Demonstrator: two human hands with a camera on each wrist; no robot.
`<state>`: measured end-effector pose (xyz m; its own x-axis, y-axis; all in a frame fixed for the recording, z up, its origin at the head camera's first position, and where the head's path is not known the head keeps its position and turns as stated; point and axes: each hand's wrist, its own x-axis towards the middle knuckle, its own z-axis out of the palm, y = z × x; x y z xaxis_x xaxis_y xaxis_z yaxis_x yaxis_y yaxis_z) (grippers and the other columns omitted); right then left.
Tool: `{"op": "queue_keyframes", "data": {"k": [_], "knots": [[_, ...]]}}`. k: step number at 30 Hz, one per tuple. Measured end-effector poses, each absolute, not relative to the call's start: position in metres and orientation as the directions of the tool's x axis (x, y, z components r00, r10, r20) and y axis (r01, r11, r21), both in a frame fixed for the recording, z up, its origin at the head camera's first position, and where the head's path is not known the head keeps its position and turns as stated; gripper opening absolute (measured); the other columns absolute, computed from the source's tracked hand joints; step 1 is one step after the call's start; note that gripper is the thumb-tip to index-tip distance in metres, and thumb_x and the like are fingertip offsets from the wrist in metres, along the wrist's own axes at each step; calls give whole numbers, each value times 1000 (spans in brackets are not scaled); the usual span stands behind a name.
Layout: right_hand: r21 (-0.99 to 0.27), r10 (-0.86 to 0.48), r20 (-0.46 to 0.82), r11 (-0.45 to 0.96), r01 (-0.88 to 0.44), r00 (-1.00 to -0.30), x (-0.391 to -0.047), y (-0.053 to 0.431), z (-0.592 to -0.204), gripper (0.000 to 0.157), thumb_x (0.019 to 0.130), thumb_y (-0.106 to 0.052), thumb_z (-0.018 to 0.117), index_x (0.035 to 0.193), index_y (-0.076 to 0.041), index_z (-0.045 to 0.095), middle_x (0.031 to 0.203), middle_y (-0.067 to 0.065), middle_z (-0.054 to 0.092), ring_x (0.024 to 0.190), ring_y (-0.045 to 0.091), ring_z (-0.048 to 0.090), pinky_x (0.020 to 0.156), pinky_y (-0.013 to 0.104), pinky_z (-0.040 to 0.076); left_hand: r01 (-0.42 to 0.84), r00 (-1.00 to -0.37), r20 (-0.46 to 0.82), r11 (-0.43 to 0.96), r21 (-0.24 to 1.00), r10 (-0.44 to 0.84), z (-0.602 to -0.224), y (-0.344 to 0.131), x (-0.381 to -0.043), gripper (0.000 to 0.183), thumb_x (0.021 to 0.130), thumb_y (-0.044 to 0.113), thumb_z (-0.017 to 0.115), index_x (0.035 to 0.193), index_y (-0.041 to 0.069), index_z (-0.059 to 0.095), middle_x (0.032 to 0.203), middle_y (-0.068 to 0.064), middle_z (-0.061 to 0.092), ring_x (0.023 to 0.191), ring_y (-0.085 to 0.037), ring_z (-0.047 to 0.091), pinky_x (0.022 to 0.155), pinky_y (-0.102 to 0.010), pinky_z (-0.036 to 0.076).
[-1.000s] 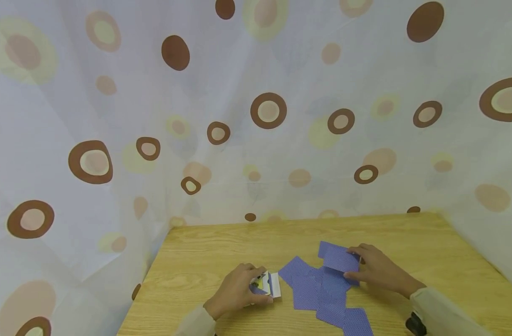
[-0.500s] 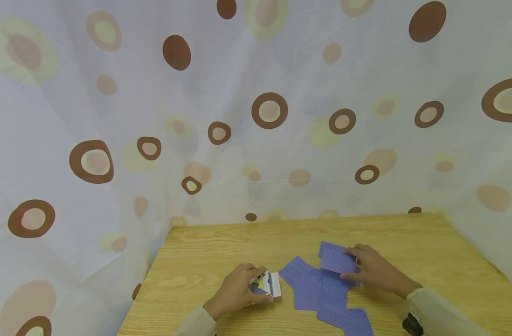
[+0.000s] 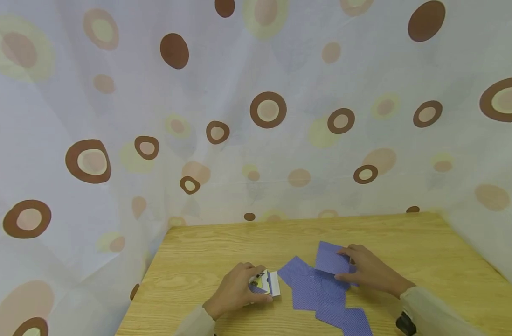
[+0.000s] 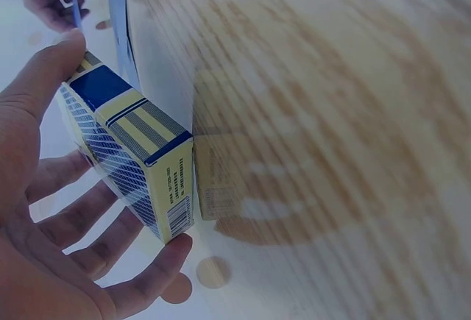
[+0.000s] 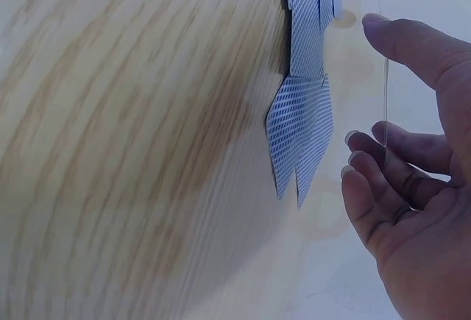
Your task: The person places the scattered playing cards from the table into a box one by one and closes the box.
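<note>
My left hand (image 3: 238,290) grips a playing-card box (image 4: 136,132), thumb on one narrow side and fingers along the other. The box stands at the table surface with its white end flap (image 3: 275,283) folded out, facing the cards; a printed card face shows at its mouth. To the right, several playing cards (image 3: 308,291) lie face down, overlapping, with blue patterned backs. Above their far end my right hand (image 3: 369,269) pinches one playing card (image 3: 329,261) between thumb and fingers. That card appears edge-on in the right wrist view.
The wooden table (image 3: 222,247) runs back to a white curtain (image 3: 256,154) with brown and beige circles, which also rises on the left and right. One card (image 3: 357,321) of the spread lies nearest the front edge of the view.
My right hand has moved slightly left, carrying the pinched card further over the spread cards. The left hand and the box stay where they were.
</note>
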<state>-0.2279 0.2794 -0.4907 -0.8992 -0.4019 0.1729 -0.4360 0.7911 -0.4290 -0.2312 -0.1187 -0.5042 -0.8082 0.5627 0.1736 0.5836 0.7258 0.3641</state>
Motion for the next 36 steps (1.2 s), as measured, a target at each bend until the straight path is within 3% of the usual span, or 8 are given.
{"op": "queue_keyframes", "data": {"k": [10, 23, 36], "knots": [[-442, -418, 183, 774, -454, -890, -233, 261, -488, 72, 84, -49, 83, 131, 3, 64, 108, 2, 61, 97, 17, 55, 80, 40, 52, 590, -805, 180, 724, 358, 566, -502, -119, -232, 83, 77, 64, 82, 140, 12, 65, 120, -4, 67, 100, -11, 55, 79, -27, 50], [-490, -427, 149, 752, -442, -892, -233, 246, -486, 72, 84, -51, 83, 131, 0, 64, 128, 14, 60, 108, 26, 57, 87, 47, 52, 601, -797, 194, 717, 354, 572, -502, -120, -231, 82, 77, 65, 81, 139, 12, 66, 121, -5, 68, 100, -12, 56, 80, -29, 51], [-488, -463, 179, 725, -487, -868, -230, 234, -485, 72, 84, -52, 83, 132, -2, 64, 130, 14, 59, 107, 23, 58, 85, 44, 54, 596, -800, 181, 728, 337, 572, -504, -118, -232, 83, 78, 66, 80, 140, 13, 65, 123, -6, 67, 106, -17, 58, 82, -31, 52]]}}
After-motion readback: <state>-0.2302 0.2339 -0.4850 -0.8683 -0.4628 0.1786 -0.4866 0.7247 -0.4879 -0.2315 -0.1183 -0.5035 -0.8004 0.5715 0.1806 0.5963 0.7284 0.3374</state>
